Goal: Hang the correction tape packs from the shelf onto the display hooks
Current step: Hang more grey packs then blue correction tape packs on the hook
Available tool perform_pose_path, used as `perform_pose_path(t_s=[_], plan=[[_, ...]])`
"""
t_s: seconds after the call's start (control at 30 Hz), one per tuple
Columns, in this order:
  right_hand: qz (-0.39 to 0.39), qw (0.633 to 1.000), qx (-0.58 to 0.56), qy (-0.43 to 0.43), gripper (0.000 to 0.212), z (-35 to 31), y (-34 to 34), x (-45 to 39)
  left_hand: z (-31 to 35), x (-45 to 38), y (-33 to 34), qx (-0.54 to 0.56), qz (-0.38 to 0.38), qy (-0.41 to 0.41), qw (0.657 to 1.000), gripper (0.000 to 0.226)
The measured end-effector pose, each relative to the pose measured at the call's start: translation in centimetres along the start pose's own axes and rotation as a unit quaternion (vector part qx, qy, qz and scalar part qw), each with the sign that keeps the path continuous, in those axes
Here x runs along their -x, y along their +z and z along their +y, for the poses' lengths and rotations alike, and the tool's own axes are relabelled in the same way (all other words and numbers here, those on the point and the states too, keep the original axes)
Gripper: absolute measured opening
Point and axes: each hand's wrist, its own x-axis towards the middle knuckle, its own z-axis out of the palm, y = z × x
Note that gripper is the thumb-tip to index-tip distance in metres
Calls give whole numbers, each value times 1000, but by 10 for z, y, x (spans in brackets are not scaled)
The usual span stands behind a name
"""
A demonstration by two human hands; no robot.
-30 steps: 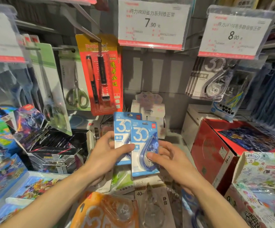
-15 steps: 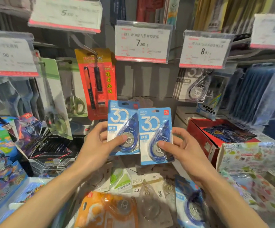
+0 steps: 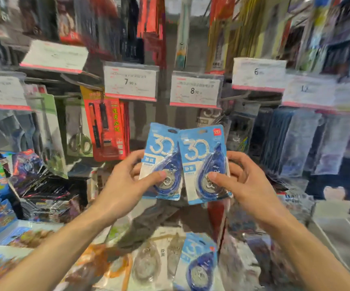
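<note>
Below the 7.90 tag (image 3: 130,84), L hand (image 3: 126,190) & R hand (image 3: 247,185) each grip one upright pack (image 3: 162,160), (image 3: 204,164); hook lies up & ahead, not visible.

Price tags (image 3: 195,90) fronting the hooks

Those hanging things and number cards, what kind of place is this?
Most likely a stationery shop. Price tags sit above the hooks, packaged scissors hang for sale, and each hand holds a blue correction tape pack ready to hang.
</note>
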Motion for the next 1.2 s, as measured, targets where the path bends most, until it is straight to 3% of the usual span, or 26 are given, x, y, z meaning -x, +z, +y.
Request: perform_pose_path(t_s=[0.2,0.4,0.7,0.9,1.2], plan=[[-28,999,16,-16,52,-7,-78,17,19,6,72,-59,28,26,998,48],[-54,998,15,-29,52,-12,-117,21,47,11,100,-102,60,63,991,47],[-34,998,6,-59,62,-15,-125,12,98,12,94,-132,86,119,980,47],[-21,994,57,-87,41,-17,-113,-2,111,11,84,-121,101,158,975,57],[-8,985,94,-142,40,-34,-81,-18,112,5,75,-102,85,181,974,61]])
